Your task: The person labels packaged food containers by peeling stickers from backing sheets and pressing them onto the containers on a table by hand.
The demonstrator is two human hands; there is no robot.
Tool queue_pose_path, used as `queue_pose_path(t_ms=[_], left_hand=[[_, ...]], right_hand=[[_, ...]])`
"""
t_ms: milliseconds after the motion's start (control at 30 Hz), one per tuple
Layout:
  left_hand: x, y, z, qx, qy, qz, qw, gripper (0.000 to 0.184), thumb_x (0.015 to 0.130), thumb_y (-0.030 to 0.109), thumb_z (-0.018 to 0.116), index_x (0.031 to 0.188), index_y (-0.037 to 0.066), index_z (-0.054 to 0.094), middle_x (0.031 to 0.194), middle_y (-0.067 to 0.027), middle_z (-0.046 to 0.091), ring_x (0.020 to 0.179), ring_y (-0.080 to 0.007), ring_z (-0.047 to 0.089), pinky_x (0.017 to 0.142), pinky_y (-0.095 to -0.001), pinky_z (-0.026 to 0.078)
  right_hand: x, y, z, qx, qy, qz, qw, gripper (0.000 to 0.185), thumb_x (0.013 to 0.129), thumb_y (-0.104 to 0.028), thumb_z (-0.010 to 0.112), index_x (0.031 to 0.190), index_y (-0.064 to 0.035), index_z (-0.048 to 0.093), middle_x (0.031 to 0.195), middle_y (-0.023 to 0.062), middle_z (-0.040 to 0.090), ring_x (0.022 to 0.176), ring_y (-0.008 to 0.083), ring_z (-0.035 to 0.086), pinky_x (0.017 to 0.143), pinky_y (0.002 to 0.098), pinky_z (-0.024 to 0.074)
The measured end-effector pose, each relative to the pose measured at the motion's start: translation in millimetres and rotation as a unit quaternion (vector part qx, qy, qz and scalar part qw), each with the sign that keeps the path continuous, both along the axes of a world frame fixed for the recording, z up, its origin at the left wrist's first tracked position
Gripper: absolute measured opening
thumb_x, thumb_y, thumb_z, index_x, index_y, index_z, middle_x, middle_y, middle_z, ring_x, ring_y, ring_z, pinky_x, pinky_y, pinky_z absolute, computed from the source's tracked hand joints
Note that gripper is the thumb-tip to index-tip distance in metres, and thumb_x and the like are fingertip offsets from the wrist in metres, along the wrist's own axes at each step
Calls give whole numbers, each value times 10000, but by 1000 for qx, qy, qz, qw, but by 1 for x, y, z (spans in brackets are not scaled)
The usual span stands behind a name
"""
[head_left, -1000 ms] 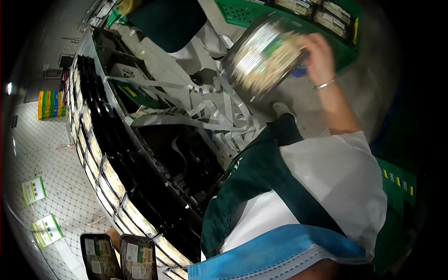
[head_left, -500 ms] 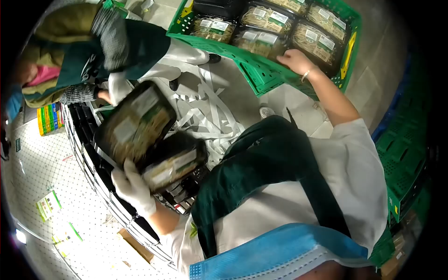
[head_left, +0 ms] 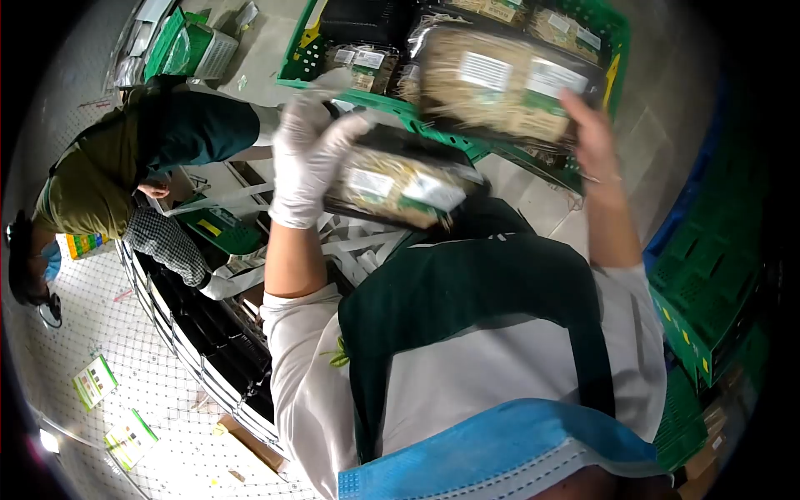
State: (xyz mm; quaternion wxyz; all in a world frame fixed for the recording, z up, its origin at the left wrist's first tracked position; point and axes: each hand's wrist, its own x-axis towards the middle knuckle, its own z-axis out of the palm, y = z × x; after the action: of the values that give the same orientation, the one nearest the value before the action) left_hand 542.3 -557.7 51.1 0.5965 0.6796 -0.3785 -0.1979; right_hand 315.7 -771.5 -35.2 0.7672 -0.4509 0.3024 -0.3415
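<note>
My right hand [head_left: 593,137], bare, grips the right end of a black plastic tray pack [head_left: 500,87] of pale, stringy food under clear film with white labels. This pack is raised over the near side of a green crate [head_left: 618,33] and looks smeared by motion. A second, similar pack [head_left: 400,185] sits lower, in front of my chest. My left hand [head_left: 304,162], in a white glove, holds its left end with the thumb along the upper edge; the other fingers are partly hidden. More such packs [head_left: 362,67] lie inside the crate.
At left, another person in a dark apron [head_left: 200,125] bends over a wire-edged display [head_left: 179,350] holding black trays. White straps [head_left: 358,242] hang around it. Green crates [head_left: 708,292] stand at right. Printed cards [head_left: 94,383] lie on a white dotted surface.
My left hand has lifted both packs up from the display toward the crate. My right hand has left the crate's edge and taken one pack. The other person has leaned lower.
</note>
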Motion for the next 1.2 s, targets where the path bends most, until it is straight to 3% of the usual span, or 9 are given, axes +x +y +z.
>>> queue_pose_path(t_ms=[133, 267, 400, 567, 633, 700, 933, 1067, 1200], left_hand=[[74, -7, 13, 123, -153, 207, 958, 310, 698, 221, 713, 890, 13, 587, 822, -87, 630, 678, -134, 588, 645, -241, 474], [90, -86, 14, 337, -585, 113, 729, 116, 711, 218, 561, 698, 108, 593, 684, -87, 546, 661, -247, 549, 553, -339, 430], [68, -165, -94, 495, -603, 45, 625, 245, 729, 168, 572, 956, 76, 580, 859, -84, 565, 801, -198, 564, 555, -287, 490], [25, -150, -148, 456, -395, -50, 796, 424, 676, 379, 624, 942, 50, 621, 991, -147, 569, 926, -281, 554, 738, -397, 451], [31, -127, -121, 199, -435, -16, 878, 217, 553, 265, 645, 568, 51, 611, 579, -152, 551, 567, -294, 558, 534, -378, 459], [18, -82, -91, 14, -455, 85, 886, 158, 591, 148, 580, 697, 31, 585, 634, -133, 538, 605, -295, 536, 539, -389, 431], [-63, 175, -163, 256, -144, 310, 904, 396, 717, 200, 540, 1093, 84, 499, 917, -177, 576, 831, -348, 557, 716, -420, 457], [-188, 343, -187, 332, 109, 637, 687, 292, 656, 158, 524, 931, 84, 588, 853, -154, 601, 831, -322, 574, 721, -386, 464], [-364, 481, -232, 168, 212, 936, 227, 169, 704, 150, 500, 796, 21, 560, 747, -197, 589, 662, -306, 569, 638, -376, 452]], right_hand=[[-47, -27, 7, -181, 234, 49, 954, 473, 798, -273, 585, 1134, 23, 434, 1009, 138, 564, 901, 206, 567, 772, 288, 446], [-31, -30, -46, -394, 678, 207, 585, 606, 772, -515, 481, 964, 59, 490, 774, 243, 595, 760, 357, 592, 643, 411, 477], [-24, -27, -41, -406, 665, 153, 608, 607, 760, -464, 523, 1047, 66, 446, 790, 249, 597, 755, 384, 585, 667, 434, 467], [-32, -15, -38, -353, 579, 54, 732, 584, 829, -193, 471, 1340, -146, 190, 1011, 295, 528, 855, 456, 520, 750, 472, 409], [-51, -36, -71, -488, 584, 138, 634, 553, 816, -139, 460, 1315, -70, 232, 1137, 277, 463, 927, 435, 505, 801, 457, 406], [-45, -39, -58, -483, 619, 223, 578, 507, 800, -152, 461, 1257, 4, 307, 1091, 278, 493, 925, 427, 509, 796, 449, 415], [15, -90, -72, -615, 592, 491, 173, 345, 786, -305, 534, 841, 33, 574, 824, 224, 595, 761, 381, 568, 660, 435, 459], [100, -91, -66, -669, 551, 462, 188, 366, 786, -339, 540, 850, 19, 580, 834, 212, 598, 769, 372, 567, 662, 422, 455], [205, -23, -35, -767, 351, 399, 360, 387, 787, -373, 546, 859, 5, 586, 843, 200, 601, 777, 364, 567, 665, 410, 451]])
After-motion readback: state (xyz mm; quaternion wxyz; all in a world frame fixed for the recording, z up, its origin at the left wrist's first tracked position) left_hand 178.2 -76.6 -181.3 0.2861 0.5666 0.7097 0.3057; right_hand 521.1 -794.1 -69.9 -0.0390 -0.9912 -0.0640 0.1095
